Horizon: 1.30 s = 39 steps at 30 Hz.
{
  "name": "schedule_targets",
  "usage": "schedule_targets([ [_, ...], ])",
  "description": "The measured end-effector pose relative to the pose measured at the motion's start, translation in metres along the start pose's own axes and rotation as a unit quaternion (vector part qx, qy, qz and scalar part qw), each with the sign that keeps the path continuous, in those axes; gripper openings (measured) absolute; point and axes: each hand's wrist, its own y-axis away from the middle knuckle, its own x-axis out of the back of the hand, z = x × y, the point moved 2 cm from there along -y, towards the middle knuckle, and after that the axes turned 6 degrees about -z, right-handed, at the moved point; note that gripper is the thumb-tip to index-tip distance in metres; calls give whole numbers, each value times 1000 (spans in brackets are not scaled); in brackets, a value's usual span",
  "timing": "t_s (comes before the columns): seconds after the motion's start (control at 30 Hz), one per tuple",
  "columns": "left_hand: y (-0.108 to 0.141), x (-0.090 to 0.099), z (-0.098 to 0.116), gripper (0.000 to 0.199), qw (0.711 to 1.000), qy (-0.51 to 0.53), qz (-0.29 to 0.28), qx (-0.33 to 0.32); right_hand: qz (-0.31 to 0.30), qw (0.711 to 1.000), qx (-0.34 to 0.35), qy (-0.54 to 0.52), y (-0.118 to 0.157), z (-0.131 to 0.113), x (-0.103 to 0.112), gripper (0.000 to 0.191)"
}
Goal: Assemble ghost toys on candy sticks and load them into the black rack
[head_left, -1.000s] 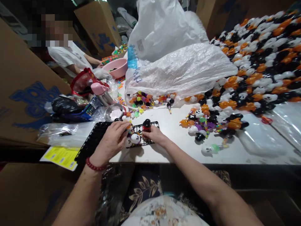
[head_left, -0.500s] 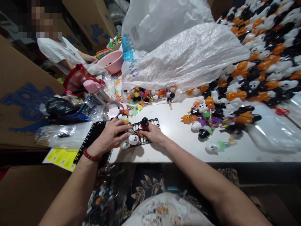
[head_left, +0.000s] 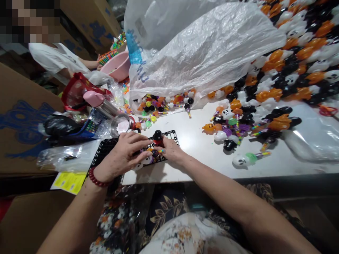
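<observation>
A black openwork tray [head_left: 173,134] lies near the front edge of the white table, with several candy toys in it. My right hand [head_left: 172,151] is closed on a black-headed toy candy tube [head_left: 158,137] with a red part below its head, held over the tray. Over the tray's left part is my left hand [head_left: 127,151], its fingers stretched towards the right hand and the thumb apart. White skull-faced toys [head_left: 146,160] show partly beneath its thumb; the rest of them is hidden by the hand.
To the right lie a small heap of candy toys [head_left: 233,123], a single ghost toy [head_left: 242,159] and a clear plastic bag [head_left: 312,137]. A large white bag [head_left: 201,56] stands behind. Cup [head_left: 116,127], flask [head_left: 96,100] and cardboard box [head_left: 23,123] are at left; a co-worker [head_left: 53,58] sits beyond.
The view has shifted a little. My left hand has spread its fingers and covers more of the white toys. My right hand still grips the black-headed toy, a little further left.
</observation>
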Motion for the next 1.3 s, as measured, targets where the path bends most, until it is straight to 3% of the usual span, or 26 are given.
schedule_targets([
  [0.13, -15, 2, 32, 24, 995, -92, -35, -16, -8, 999, -5, 52, 1, -2, 0, 25],
  [0.23, -30, -7, 52, 15, 985, -148, -82, -19, -1, 996, 3, 90, -3, 3, -4, 22],
  [0.37, -46, -26, 60, 12, 974, -194, -116, -14, 11, 990, 10, 139, -10, 10, -9, 13],
  [0.5, -55, -33, 53, 14, 966, -207, -152, 8, 9, 990, -2, 140, -10, 8, -8, 16],
  [0.63, -56, -18, 39, 21, 965, -192, -171, 48, 5, 995, -27, 100, -8, 5, -2, 19],
  [0.8, -46, 13, 10, 33, 971, -85, -115, 191, 31, 999, -40, 18, -9, 8, -3, 17],
  [0.9, -37, 18, -5, 38, 953, 9, -123, 275, 30, 999, -40, -10, -10, 9, -5, 15],
  [0.97, -32, 16, -12, 40, 944, 61, -132, 297, 32, 999, -41, -12, -8, 8, -5, 15],
  [1.13, -22, 4, -22, 38, 935, 141, -139, 293, 27, 999, -39, 5, -2, -1, 0, 18],
  [1.3, -22, 4, -18, 38, 967, 109, -150, 176, 4, 1000, -8, -10, 0, -5, -3, 19],
])
